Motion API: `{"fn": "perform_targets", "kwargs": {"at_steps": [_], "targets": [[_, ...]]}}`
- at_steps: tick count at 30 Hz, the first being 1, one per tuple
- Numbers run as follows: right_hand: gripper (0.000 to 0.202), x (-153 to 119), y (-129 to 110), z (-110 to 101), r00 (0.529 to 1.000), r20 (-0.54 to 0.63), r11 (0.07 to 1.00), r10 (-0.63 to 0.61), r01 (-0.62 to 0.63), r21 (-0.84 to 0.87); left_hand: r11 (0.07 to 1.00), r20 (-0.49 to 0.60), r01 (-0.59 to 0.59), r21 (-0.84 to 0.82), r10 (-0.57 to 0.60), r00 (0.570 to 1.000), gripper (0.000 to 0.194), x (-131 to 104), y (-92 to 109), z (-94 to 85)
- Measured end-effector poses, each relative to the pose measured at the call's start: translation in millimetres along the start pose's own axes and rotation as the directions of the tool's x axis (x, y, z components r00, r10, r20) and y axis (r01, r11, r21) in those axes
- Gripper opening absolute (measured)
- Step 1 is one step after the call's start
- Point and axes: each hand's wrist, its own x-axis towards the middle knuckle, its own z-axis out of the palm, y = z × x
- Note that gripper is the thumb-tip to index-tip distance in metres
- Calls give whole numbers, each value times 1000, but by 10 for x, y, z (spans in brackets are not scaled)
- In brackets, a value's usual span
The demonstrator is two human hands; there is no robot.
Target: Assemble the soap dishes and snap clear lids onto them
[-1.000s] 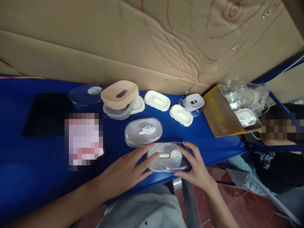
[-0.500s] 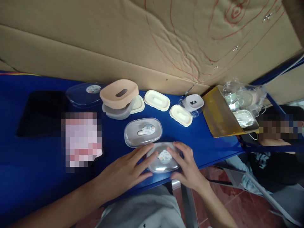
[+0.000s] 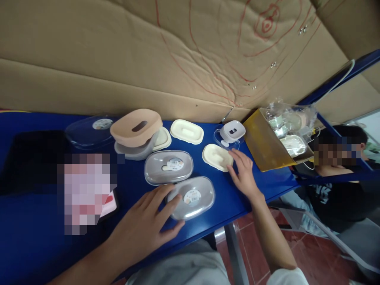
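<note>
Since half a second ago, the right hand (image 3: 244, 172) has left the near clear-lidded box (image 3: 198, 201) for a cream oval lid (image 3: 216, 156) at its one o'clock, and that lid has slid a little toward the person. Thumb and fingers are parted around the lid's right end, touching it; whether they pinch it firmly, I cannot tell. Spread wide and gripping nothing, the left hand (image 3: 148, 215) rests its fingertips on the near box's left end and hides that edge. A sticker on its cover is too small to read.

At the near box's eleven o'clock sits a second clear-lidded box (image 3: 154, 169); farther that way, a peach box (image 3: 132, 126) partly covers another cream lid (image 3: 163, 139). At nine o'clock, a pink-screened phone (image 3: 109, 206) is mostly pixelated. Plastic wrap blurs the contents of the carton (image 3: 252, 136) at two o'clock — only rounded shapes show.
</note>
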Motion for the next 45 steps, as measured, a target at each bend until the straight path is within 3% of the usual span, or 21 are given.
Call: {"fn": "perform_targets", "kwargs": {"at_steps": [2, 5, 13, 18, 21, 23, 28, 32, 35, 41, 43, 45], "targets": [[48, 96, 96, -10, 998, -43, 999, 36, -37, -28, 1000, 3, -4, 20, 4, 1000, 31, 5, 5, -5], [43, 204, 190, 40, 999, 1, 998, 54, -54, -22, 1000, 9, -7, 28, 7, 1000, 31, 8, 4, -15], [33, 198, 328, -13, 998, -1, 997, 63, -63, -43, 1000, 9, -13, 16, 13, 1000, 31, -7, -19, -22], [46, 553, 636, -48, 1000, 25, 989, 12, -8, -147, 1000, 9, -4, -1, 4, 1000, 33, -16, -26, -13], [41, 748, 752, -44, 995, 93, 981, -46, 63, -183, 999, 11, 17, -34, -16, 1000, 33, -13, -32, -4], [38, 777, 738, -73, 996, 69, 980, -49, 61, -190, 998, 10, 17, -65, -16, 1000, 35, -12, -35, 1], [41, 457, 467, -235, 997, -72, 970, -15, -3, -245, 1000, 5, 10, -27, -10, 1000, 34, -16, -24, -27], [44, -82, 199, -328, 983, -181, 938, 20, -81, -338, 999, -14, -7, 45, 7, 1000, 31, -11, -9, -63], [50, -545, -62, -330, 978, -200, 931, 60, -127, -341, 998, -25, 7, 69, -5, 1000, 30, 8, -22, -61], [69, -1244, -915, -192, 992, -82, 987, 101, -110, -113, 979, -69, 123, 164, -113, 991, 32, 74, -65, -85], [68, -1315, -1144, -145, 998, -34, 999, 53, -53, -2, 972, -104, 109, 208, -89, 991, 29, 56, -45, -94], [63, -1281, -1240, -129, 999, 9, 991, -41, 40, 132, 981, -138, 17, 194, 10, 990, 25, -4, 0, -78]]}}
